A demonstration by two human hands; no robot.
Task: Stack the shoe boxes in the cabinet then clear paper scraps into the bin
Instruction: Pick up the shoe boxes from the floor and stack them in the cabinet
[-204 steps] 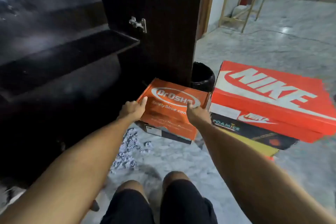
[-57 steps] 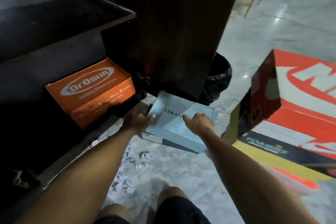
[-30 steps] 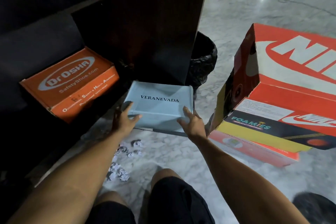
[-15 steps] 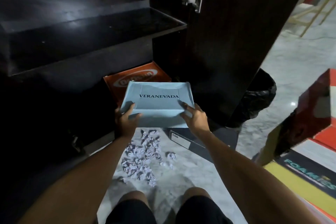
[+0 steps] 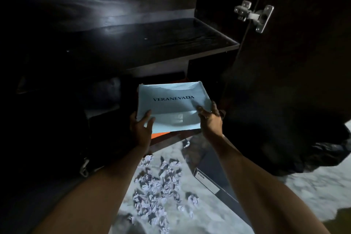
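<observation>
Presently, a pale blue shoe box printed VERANEVADA is being held at the mouth of the lower compartment of a dark wooden cabinet, its far end already under the shelf above. The box is being gripped at its near corners by both hands: the left hand is being closed on the near left corner, thumb laid over the lid, and the right hand is being closed on the near right corner, fingers spread over the lid. A sliver of an orange box is being shown directly beneath the blue box's near edge, with another orange trace at the far edge; whether the two boxes are touching cannot be told. Crumpled paper scraps are being left in a loose heap on the marble floor, between the forearms and just in front of the cabinet's base. A dark box with a white label is lying on the floor beside the scraps, partly hidden by the right forearm. The open cabinet door is being carried on a metal hinge at the upper right. A bin lined with a black bag is standing at the right, partly hidden by the door.
</observation>
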